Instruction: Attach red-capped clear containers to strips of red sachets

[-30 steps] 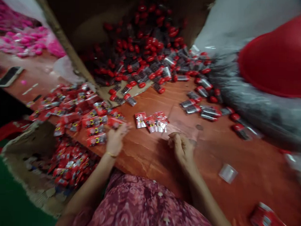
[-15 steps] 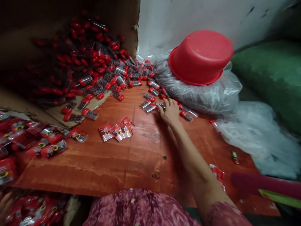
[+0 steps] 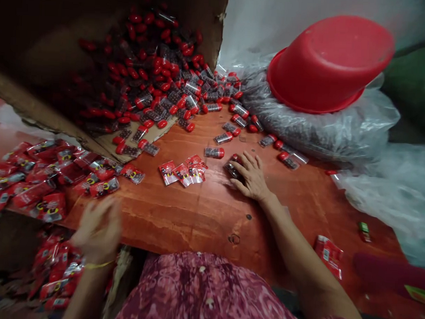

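Right grip [image 3: 252, 179] half-curled over red-capped tube [image 3: 232, 170]

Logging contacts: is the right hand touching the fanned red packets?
Apart: the head view shows a strip of tabletop between the right hand and the fanned red packets.

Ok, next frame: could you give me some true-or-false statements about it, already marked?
1. The right hand touches red-capped tubes. True.
2. The red basin stands open side up. False: the red basin is upside down, on a plastic bag.
3. A yellow band circles the left hand's wrist. True.
4. The fanned red packets lie inside the cardboard box. False: they lie on the table.
5. The cardboard box holds many red-capped tubes. True.
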The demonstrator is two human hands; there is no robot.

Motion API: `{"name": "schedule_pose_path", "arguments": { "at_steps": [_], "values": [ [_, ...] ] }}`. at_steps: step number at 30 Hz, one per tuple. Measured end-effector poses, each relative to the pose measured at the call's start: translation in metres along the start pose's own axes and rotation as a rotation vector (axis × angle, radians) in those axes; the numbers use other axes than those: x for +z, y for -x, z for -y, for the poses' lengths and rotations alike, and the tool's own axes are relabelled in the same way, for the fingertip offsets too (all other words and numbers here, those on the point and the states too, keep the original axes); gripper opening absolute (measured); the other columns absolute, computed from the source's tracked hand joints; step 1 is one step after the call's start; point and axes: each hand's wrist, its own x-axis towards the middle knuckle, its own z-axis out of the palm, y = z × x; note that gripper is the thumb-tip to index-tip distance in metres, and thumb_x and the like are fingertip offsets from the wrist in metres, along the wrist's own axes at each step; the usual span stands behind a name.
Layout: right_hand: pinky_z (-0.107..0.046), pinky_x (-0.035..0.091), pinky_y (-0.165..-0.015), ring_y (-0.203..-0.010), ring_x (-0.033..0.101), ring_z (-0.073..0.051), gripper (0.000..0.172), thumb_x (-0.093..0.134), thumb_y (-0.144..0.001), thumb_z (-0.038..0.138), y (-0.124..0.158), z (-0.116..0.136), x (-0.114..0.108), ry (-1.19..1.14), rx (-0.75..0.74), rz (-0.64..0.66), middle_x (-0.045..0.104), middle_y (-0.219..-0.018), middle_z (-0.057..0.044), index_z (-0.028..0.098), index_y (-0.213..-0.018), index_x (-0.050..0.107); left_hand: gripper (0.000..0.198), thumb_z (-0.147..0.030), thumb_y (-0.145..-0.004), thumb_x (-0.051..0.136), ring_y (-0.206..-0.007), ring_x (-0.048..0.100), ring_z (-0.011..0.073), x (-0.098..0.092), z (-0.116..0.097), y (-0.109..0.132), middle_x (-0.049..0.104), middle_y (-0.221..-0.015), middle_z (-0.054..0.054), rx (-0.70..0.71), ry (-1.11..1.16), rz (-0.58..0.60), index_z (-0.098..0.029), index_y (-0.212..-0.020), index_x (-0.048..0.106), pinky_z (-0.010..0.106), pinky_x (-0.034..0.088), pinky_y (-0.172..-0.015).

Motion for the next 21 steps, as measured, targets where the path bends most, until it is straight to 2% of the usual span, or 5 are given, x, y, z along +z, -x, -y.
{"name": "schedule_pose_path", "arguments": {
  "at_steps": [3,6,8,17,21],
  "values": [
    [-0.050,0.021,-0.105,-0.129,0.033,-0.030,0.044,0.043,-0.083,0.043,0.006,0.016,0.000,-0.044,0.065,-0.091,0.046,-0.134,-0.012,0.020,-0.117,0.055,0.020,-0.031,-0.075,0.063,-0.108,0.057,0.0240,0.073,-0.017,0.005,0.068,-0.107,0.003,0.400,-0.234,0.444,-0.028,-0.093,0.070,0.045,0.029,-0.105],
    [-0.047,0.029,-0.101,-0.125,0.039,-0.028,0.037,0.040,-0.086,0.039,0.014,0.033,-0.002,-0.097,0.072,-0.155,0.052,-0.128,-0.013,0.018,-0.111,0.059,0.027,-0.031,-0.076,0.061,-0.127,0.039,0.0317,0.132,-0.029,0.002,0.054,-0.129,0.010,0.499,-0.434,0.704,-0.026,-0.101,0.068,0.053,0.022,-0.106],
    [-0.046,0.032,-0.099,-0.122,0.042,-0.027,0.036,0.040,-0.087,0.037,0.020,0.042,-0.005,-0.134,0.060,-0.187,0.056,-0.123,-0.014,0.017,-0.108,0.060,0.025,-0.031,-0.076,0.061,-0.129,0.035,0.0342,0.155,-0.029,-0.003,0.052,-0.131,0.011,0.495,-0.534,0.795,-0.026,-0.098,0.070,0.056,0.019,-0.106],
    [-0.041,0.042,-0.090,-0.100,0.059,-0.022,0.026,0.041,-0.087,0.030,0.014,0.074,-0.015,-0.446,0.148,-0.221,0.068,-0.099,-0.009,0.020,-0.090,0.065,0.025,-0.029,-0.082,0.049,-0.127,0.037,0.0354,0.163,-0.021,-0.003,0.056,-0.127,0.009,0.448,-0.546,0.790,-0.025,-0.093,0.072,0.059,0.016,-0.105],
    [-0.036,0.047,-0.078,-0.083,0.062,-0.020,0.029,0.044,-0.086,0.039,-0.008,0.096,-0.010,-0.715,0.369,-0.177,0.069,-0.091,-0.008,0.019,-0.091,0.065,0.027,-0.033,-0.083,0.047,-0.127,0.039,0.0350,0.160,-0.028,0.000,0.059,-0.123,0.009,0.382,-0.432,0.692,-0.025,-0.092,0.072,0.059,0.015,-0.105]
  ]
}}
